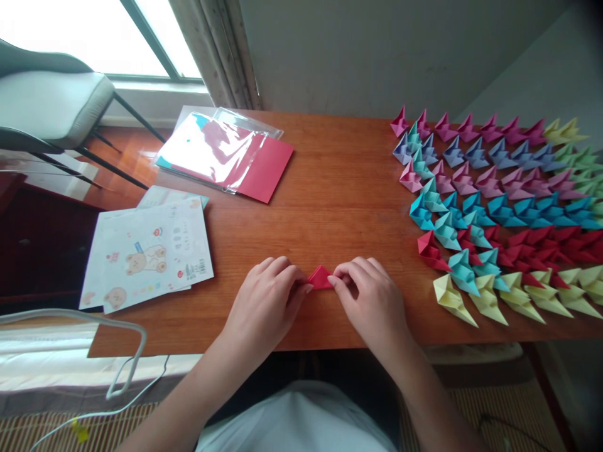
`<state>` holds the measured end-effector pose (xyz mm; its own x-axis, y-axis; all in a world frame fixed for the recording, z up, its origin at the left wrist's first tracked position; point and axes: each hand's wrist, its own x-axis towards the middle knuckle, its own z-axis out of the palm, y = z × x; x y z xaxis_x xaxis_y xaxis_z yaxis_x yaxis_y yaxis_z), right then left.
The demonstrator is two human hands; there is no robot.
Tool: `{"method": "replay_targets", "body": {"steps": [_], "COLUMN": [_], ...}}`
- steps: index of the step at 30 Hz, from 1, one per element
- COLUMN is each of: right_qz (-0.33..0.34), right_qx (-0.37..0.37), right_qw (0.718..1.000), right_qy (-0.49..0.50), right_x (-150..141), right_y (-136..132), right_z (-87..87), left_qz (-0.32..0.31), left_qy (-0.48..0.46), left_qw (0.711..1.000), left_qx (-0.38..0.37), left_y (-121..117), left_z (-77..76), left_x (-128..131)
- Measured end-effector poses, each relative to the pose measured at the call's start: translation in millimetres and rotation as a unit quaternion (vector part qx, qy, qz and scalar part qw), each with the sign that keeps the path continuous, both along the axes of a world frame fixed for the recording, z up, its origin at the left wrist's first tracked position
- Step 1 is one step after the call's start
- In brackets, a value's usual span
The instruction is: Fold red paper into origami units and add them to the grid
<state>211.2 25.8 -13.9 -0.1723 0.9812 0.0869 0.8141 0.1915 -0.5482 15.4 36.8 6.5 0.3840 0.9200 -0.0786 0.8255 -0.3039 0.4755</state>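
A small folded piece of red paper (321, 277), roughly triangular at its top, sits between my two hands near the table's front edge. My left hand (271, 295) pinches its left corner between thumb and fingers. On the other side my right hand (372, 300) has thumb and forefinger closed on the right corner. My fingers cover both ends of the paper. To the right stand rows of folded paper cranes in pink, purple, blue, red and yellow, among them a red crane (431, 250) and a pale yellow crane (453, 299) nearest my right hand.
Red paper sheets (268, 166) in a clear plastic sleeve lie at the back left of the wooden table (330, 207). Printed bear sheets (155, 251) overlap the left edge. A chair (51, 100) stands beyond, and a white cable (136, 345) hangs at the lower left.
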Motion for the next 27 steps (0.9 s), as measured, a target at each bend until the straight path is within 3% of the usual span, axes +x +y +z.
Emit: {"method": "replay_targets", "body": {"steps": [13,21,27], "right_qz": [-0.001,-0.002,-0.002], "right_qx": [0.006,0.008,0.006], "right_qw": [1.0,1.0,1.0], "right_qy": [-0.016,-0.015,-0.018], "right_x": [-1.1,-1.4,-1.2], "right_y": [-0.6,-0.6,-0.6], "right_z": [0.3,0.7,0.8], "left_qz": [-0.028,-0.01,-0.009], "left_qy": [0.106,0.072,0.113], "left_qw": [0.994,0.997,0.993], "left_qx": [0.022,0.018,0.041], "left_y": [2.2,0.2,-2.2], "left_z": [3.0,3.1,2.1], "left_x": [3.4,-0.6,2.9]}}
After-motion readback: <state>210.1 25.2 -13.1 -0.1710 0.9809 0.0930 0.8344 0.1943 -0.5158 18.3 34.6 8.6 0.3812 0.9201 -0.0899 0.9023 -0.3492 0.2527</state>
